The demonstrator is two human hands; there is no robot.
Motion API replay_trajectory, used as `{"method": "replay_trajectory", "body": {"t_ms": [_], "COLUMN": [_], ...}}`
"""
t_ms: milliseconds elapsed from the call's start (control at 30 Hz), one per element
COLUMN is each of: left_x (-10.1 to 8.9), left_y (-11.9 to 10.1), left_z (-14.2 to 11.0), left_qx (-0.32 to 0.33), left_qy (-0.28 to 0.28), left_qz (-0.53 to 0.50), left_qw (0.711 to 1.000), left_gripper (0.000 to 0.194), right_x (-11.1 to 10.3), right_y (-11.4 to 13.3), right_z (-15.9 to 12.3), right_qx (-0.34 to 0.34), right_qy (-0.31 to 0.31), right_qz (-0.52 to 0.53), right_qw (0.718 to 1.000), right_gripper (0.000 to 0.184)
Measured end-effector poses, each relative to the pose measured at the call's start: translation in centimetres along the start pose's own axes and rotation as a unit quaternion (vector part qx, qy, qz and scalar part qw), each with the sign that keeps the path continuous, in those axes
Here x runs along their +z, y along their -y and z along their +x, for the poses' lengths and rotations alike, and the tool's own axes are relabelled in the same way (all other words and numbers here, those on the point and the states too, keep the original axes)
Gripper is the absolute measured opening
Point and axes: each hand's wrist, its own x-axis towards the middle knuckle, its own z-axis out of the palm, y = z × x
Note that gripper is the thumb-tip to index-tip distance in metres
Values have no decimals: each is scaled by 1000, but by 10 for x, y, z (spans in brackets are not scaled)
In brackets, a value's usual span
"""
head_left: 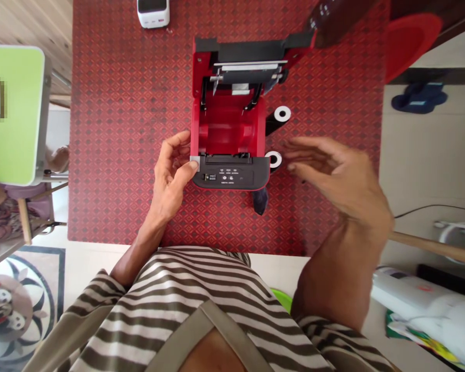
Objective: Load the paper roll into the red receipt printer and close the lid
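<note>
A red and black receipt printer [232, 173] stands on the table with its lid [251, 57] raised, showing a bare red paper bay [230, 132]. My left hand [172, 173] grips the printer's left front corner, thumb on the grey corner piece and fingers along the side. Right of the printer, my right hand [339, 181] hovers with its fingers stretched and thumb apart, nothing between them. Close to its fingertips are two paper rolls, the nearer roll [273, 159] and the farther roll [282, 114], both touching or beside the printer's right side. A dark cloth-like item [260, 201] pokes out under the printer's front.
The table [132, 103] has a red patterned cover. At its far side are a small white device [153, 14] and a dark bottle [333, 20]. A red stool or basin [411, 44] stands beyond the right edge. To the left is a green-topped table [17, 139], with a person beside it.
</note>
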Motion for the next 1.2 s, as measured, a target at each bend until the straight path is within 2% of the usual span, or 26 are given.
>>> {"method": "replay_trajectory", "body": {"t_ms": [100,233,367,433,533,667,733,800,900,933,967,1033,1133,1200], "left_x": [0,-1,-2,-2,-2,-2,1,6,16,18,19,18,12,8], "left_y": [-6,-6,-2,-2,-2,-1,-5,-15,-38,-45,-52,-59,-56,-52], "left_z": [-1,-1,-1,-1,-1,0,0,-2,-7,-8,-10,-12,-14,-13], "left_qx": [-8,-19,-7,-3,-4,-1,3,24,114,147,165,167,164,179], "left_qy": [-2,-1,3,3,0,4,1,-25,-81,-76,-69,-19,69,95], "left_qz": [-5,0,2,3,8,4,12,46,130,148,157,167,171,189], "left_qw": [1000,1000,1000,1000,1000,1000,1000,998,982,975,971,971,969,961], "left_gripper": [60,62,61,62,62,62,62,62,68,71,73,81,108,104], "right_x": [4,31,48,47,37,15,7,5,11,14,18,26,37,42], "right_y": [-10,-8,12,21,31,59,84,109,136,141,144,146,145,146], "right_z": [30,62,65,61,54,39,27,16,7,7,9,14,22,26], "right_qx": [-13,-24,-19,-14,-24,-118,-154,-153,-139,-140,-143,-147,-154,-186], "right_qy": [-61,-59,-50,-52,-83,-139,-113,-74,8,34,53,74,80,83], "right_qz": [-1,1,-43,-52,-54,9,40,33,-14,-24,-31,-56,-135,-190], "right_qw": [998,998,998,997,995,983,981,985,990,989,988,985,975,961], "right_gripper": [49,64,38,26,20,26,34,36,29,26,25,30,39,42]}}
